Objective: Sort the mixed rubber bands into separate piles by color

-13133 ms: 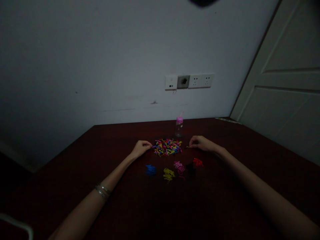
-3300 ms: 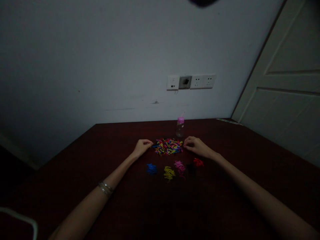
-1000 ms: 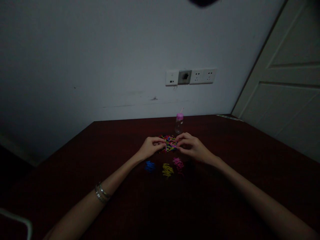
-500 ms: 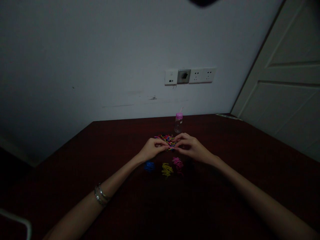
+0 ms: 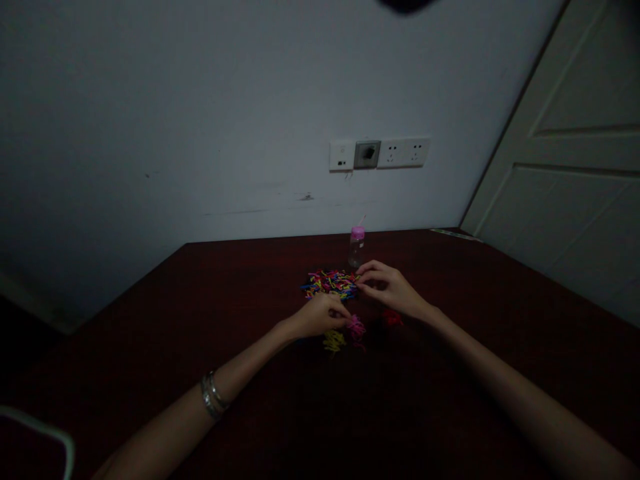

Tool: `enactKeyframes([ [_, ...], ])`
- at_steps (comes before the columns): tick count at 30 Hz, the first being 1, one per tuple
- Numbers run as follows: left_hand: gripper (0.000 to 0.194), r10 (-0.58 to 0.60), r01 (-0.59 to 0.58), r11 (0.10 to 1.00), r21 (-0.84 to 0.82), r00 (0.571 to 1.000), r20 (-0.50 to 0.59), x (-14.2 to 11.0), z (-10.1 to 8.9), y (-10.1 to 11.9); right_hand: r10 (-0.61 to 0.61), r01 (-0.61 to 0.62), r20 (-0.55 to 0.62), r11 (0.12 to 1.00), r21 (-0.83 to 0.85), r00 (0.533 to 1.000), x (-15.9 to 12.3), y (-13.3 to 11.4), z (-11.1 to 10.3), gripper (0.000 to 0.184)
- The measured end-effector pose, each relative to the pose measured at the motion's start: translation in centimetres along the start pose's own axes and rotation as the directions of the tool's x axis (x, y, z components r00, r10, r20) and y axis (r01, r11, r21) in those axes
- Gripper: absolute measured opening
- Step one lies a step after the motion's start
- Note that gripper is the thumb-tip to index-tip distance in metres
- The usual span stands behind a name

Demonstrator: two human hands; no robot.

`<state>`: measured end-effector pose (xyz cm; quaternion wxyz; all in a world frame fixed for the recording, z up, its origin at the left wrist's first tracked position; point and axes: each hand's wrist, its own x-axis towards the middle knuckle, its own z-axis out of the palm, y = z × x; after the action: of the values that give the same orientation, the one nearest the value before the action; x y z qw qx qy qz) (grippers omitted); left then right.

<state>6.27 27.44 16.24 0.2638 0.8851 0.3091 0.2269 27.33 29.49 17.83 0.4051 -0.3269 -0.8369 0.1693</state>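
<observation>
My left hand (image 5: 320, 315) is closed in a pinch, its fingertips at the left edge of the pink pile (image 5: 357, 328), on a small pink loop-shaped piece partly hidden by the fingers. My right hand (image 5: 387, 288) has curved fingers slightly apart at the right edge of the mixed heap (image 5: 333, 283) of small bright loop-shaped pieces. I cannot make out anything held between them. Below my left hand lies the yellow pile (image 5: 334, 341); the blue pile is almost wholly covered by this hand. A red pile (image 5: 393, 318) shows under my right wrist.
A clear bottle (image 5: 356, 252) with a pink lid stands behind the heap. The dark red table (image 5: 240, 267) meets a wall bearing sockets (image 5: 404, 153). A pale door (image 5: 575, 187) is at the right. A pale curved edge (image 5: 50, 430) shows at the lower left.
Both hands were together over the front of the mixed heap. My left hand has come nearer to the pink pile, covering the blue one; my right hand has drawn back slightly, uncovering the red pile.
</observation>
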Motion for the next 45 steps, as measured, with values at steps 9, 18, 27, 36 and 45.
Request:
enactKeyframes([
  [9, 0.014, -0.034, 0.035, 0.999, -0.016, 0.999, 0.019, -0.2, 0.2, 0.0, -0.011, 0.012, 0.02, 1.0, -0.022, 1.0, 0.0, 0.3, -0.1, 0.012],
  [18, 0.015, -0.113, 0.112, 0.992, -0.062, 0.994, -0.014, 0.0, -0.4, 0.4, 0.016, -0.015, 0.013, 0.999, -0.043, 1.0, -0.1, 1.1, -0.1, 0.012],
  [27, 0.025, -0.345, 0.243, 0.93, -0.275, 0.835, -0.429, -0.3, -3.5, -5.1, 0.12, -0.1, 0.053, 0.951, -0.293, 0.991, -0.9, 5.0, -0.3, 0.011],
  [36, 0.039, -0.6, 0.399, 0.793, -0.459, 0.638, -0.482, -1.9, -5.0, -8.8, 0.182, -0.128, 0.094, 0.902, -0.412, 0.979, -1.5, 5.7, 1.1, 0.011],
  [45, 0.036, -0.603, 0.389, 0.788, -0.477, 0.641, -0.474, -1.8, -4.7, -8.9, 0.212, -0.142, 0.103, 0.876, -0.461, 0.972, -1.4, 5.3, 1.5, 0.013],
])
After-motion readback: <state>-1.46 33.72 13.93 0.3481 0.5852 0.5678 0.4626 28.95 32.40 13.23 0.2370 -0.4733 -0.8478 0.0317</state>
